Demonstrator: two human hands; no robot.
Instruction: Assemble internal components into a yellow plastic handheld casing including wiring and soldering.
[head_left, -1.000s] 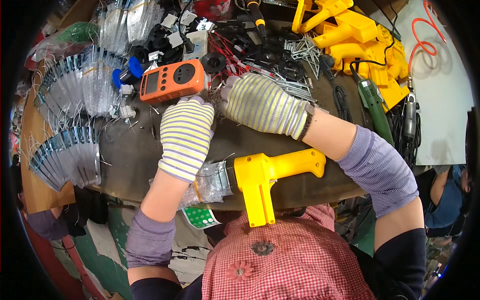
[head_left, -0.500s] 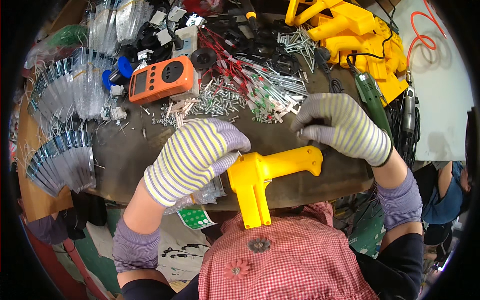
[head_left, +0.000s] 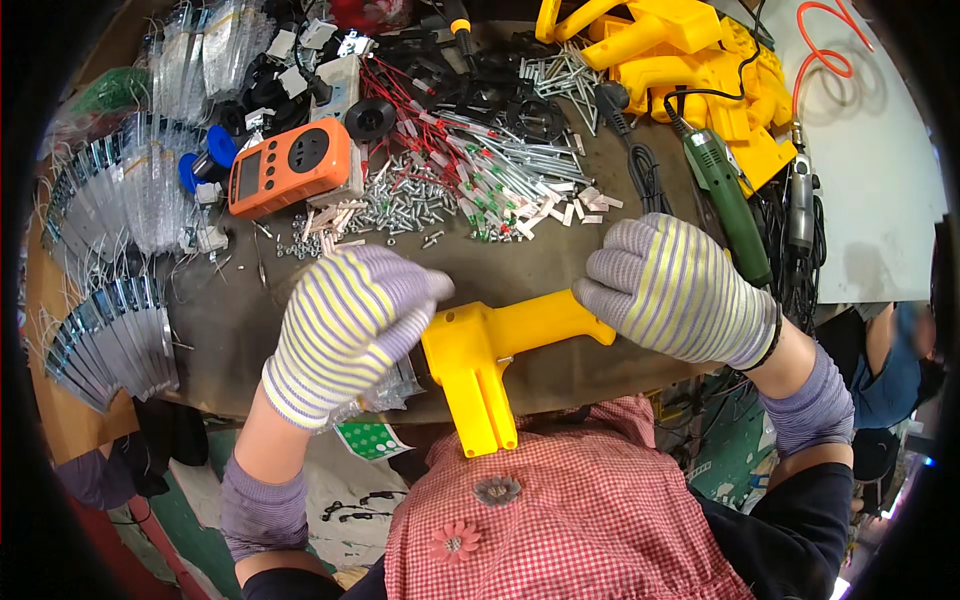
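Note:
A yellow plastic tool housing (head_left: pixel 467 370), pistol-shaped, lies at the table's near edge, its handle pointing right. My left hand (head_left: pixel 345 330), in a striped knit glove, is curled beside the housing's left end, thumb and forefinger bent close together. Whatever those fingertips may hold is too small to make out. Over the end of the handle hovers my right hand (head_left: pixel 685 295), gloved alike, with its fingers closed against the thumb. The glove hides what is in it, and I cannot tell whether it touches the handle.
Beyond my hands lie loose screws (head_left: pixel 405 195), red-wired parts (head_left: pixel 470 150) and an orange meter (head_left: pixel 290 170). Fanned metal strips (head_left: pixel 115 335) sit at left. At right are a green power tool (head_left: pixel 725 185), a grey air tool (head_left: pixel 802 200) and piled yellow housings (head_left: pixel 700 75).
My right hand has come down to the end of the handle. The left hand stays beside the housing, with slightly more space between its fingertips and the housing. The whole view has shifted a little.

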